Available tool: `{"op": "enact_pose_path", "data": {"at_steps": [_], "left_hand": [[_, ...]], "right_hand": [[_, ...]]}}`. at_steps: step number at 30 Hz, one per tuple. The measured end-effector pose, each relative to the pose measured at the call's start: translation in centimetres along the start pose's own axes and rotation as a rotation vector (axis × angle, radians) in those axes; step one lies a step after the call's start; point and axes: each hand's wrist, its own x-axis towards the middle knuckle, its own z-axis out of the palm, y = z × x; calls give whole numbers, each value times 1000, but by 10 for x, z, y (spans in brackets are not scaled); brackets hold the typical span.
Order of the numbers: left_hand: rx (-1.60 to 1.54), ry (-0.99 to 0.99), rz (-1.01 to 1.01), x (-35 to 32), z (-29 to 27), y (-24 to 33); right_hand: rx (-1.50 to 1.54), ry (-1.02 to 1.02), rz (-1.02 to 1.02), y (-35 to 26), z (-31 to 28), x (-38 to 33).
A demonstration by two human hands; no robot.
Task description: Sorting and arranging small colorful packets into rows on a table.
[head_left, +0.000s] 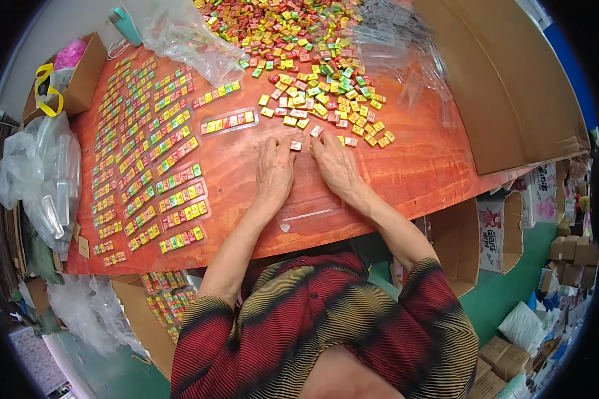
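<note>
My left hand (275,171) is over the red table with its fingers curled. A small red-and-white box (295,145) is pinched at its fingertips. Close beside it, my right hand (338,167) has its fingertips on another small red-and-white box (317,132). Just beyond both hands lie loose yellow, red and green boxes (303,104). A clear plastic tray (313,215) lies between my forearms, mostly see-through. Up and left of my left hand, a filled clear tray (229,122) holds a row of small boxes.
Rows of filled trays (182,194) cover the table's left side. A large heap of boxes (283,33) lies at the back, with clear plastic trays (396,46) to its right. A tall cardboard box (512,86) stands at the right. Clear bags (43,176) hang at the left edge.
</note>
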Motion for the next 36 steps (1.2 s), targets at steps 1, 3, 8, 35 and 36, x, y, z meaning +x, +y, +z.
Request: {"op": "enact_pose_path", "data": {"at_steps": [1,3,8,35,36], "left_hand": [[-1,0,3,-1,-1,-1],[-27,-18,-5,0,-7,0],[15,-35,-6,1,-7,-2],[-80,-106,123,3,1,5],[-69,-107,120,2,1,6]], "right_hand": [[-35,-15,-7,2,2,5],[-71,-26,-6,4,7,16],[116,-50,-76,4,19,36],[-79,14,129,19,-6,-16],[-17,-36,96,13,-11,-16]]}}
